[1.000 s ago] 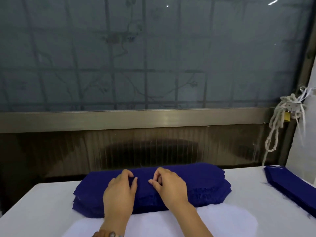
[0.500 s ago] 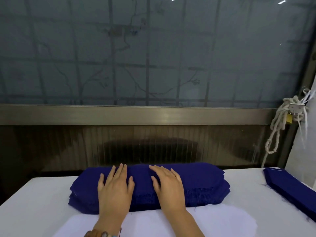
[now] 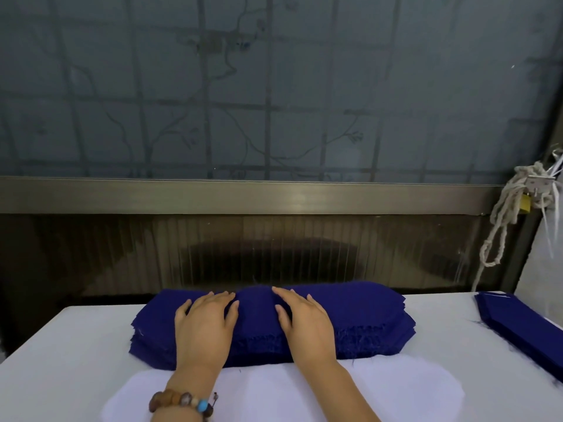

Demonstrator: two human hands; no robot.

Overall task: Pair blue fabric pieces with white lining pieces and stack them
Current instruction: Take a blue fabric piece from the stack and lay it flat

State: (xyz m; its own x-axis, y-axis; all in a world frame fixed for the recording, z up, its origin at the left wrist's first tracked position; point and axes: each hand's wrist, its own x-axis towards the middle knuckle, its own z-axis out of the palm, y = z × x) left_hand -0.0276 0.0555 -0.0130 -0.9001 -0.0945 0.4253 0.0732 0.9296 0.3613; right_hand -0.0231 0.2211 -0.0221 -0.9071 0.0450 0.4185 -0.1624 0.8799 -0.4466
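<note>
My left hand (image 3: 207, 327) and right hand (image 3: 307, 324) lie side by side, palms down, on top of the stack of blue fabric pieces (image 3: 365, 318). The fingers of both hands are extended and relaxed. They press on the top layer and grip nothing.

The white lining (image 3: 396, 388) lies flat on the table (image 3: 61, 345), just in front of the stack, and its far edge touches the stack's base. Both forearms cross over it. No blue piece has yet been laid on it.

Hazards, as I judge them:
- The stack bulges at the crown. Uneven pressure from either palm could make the upper layers slide towards the far side of the stack.
- The front edges of the stack are frayed. Loose threads could hold neighbouring layers together, so a pinch at the edge could lift two pieces instead of one.
- A forearm dragged across the lining could shift or crease it and spoil the alignment of the pair.

Limits of view:
- I cannot count the layers in the stack.
- I cannot tell whether the white lining is one piece or several. The bottom of the view cuts off its near edge.
- A second blue pile (image 3: 524, 327), well to the right of the stack, is cut off by the right edge of the view.
</note>
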